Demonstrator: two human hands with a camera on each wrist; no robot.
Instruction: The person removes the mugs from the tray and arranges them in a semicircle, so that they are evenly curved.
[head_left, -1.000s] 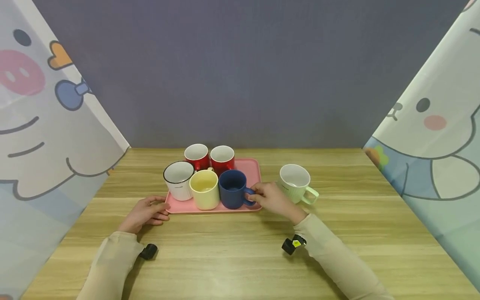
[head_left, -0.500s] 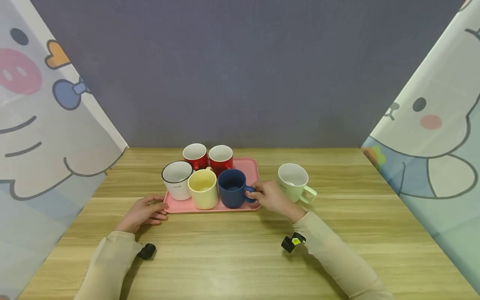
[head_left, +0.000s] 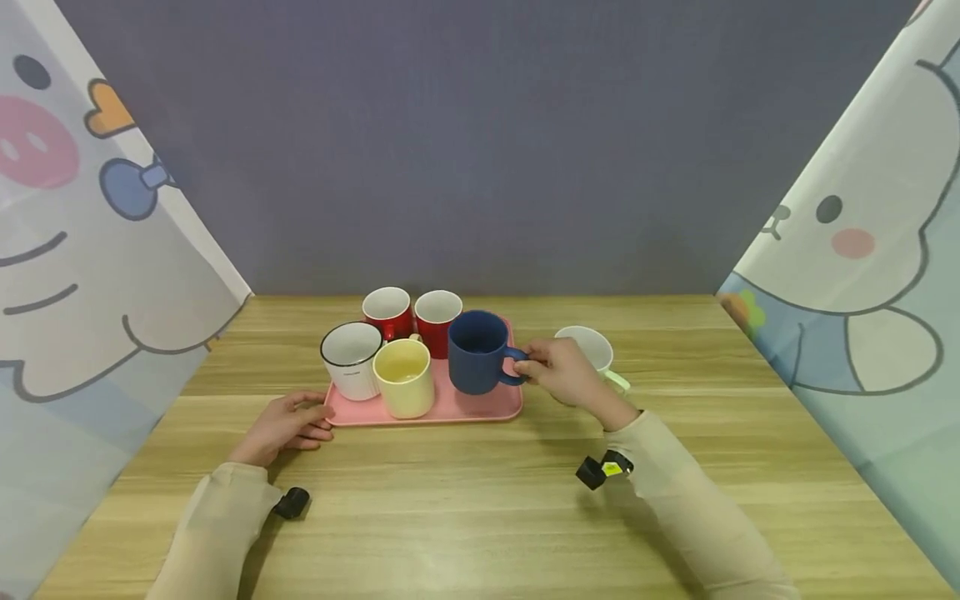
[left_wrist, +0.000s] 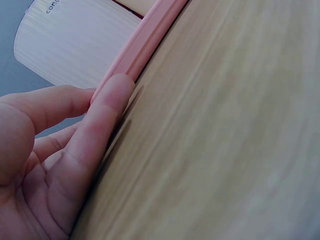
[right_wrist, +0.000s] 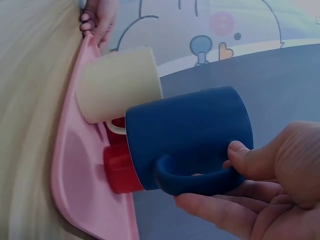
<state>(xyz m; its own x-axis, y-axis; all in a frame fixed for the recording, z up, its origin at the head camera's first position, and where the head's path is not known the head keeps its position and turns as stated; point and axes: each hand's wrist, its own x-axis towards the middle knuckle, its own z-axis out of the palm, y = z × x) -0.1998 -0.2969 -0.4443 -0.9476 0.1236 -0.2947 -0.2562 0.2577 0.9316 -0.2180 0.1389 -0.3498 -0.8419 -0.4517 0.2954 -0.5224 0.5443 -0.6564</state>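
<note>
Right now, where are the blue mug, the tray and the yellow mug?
Blue mug [head_left: 476, 367]: head view, front of its body.
Tray [head_left: 491, 406]: head view, bare floor near its front right corner.
Yellow mug [head_left: 407, 397]: head view, front of its body.

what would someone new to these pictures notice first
Likely the dark blue mug, which the right hand holds by its handle above the pink tray. Then perhaps the cluster on that tray: two red mugs behind, a white mug and a yellow mug in front. The pale green mug may also stand out, apart on the wooden table.
</note>
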